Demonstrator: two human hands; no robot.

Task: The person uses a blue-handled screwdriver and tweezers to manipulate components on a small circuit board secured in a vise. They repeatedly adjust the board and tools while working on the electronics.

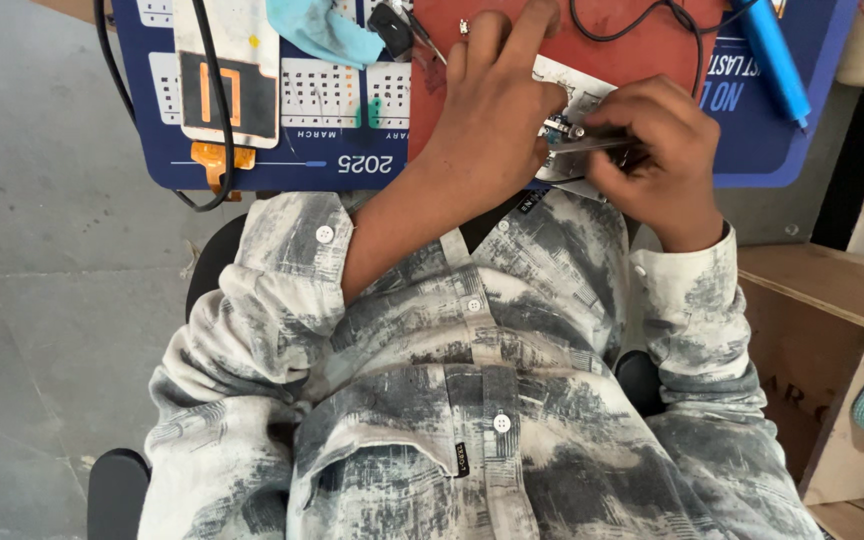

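My left hand (pixel 497 105) lies over a small white board (pixel 580 95) and pins it on a red mat (pixel 642 25), fingers pointing away from me. My right hand (pixel 652 150) pinches slim metal tweezers (pixel 587 146), whose tips reach a tiny blue-and-metal part (pixel 558 128) at the board's near edge, between the two hands. Both hands hide much of the board. My patterned grey-and-white shirt (pixel 472 400) fills the lower half of the view.
A blue desk mat (pixel 282 165) with a calendar print lies under the red mat. On it are a phone display panel with an orange flex (pixel 227 85), a teal cloth (pixel 320 30), a black cable (pixel 210 150) and a blue pen-shaped tool (pixel 774 55). A wooden shelf (pixel 822 285) stands at the right.
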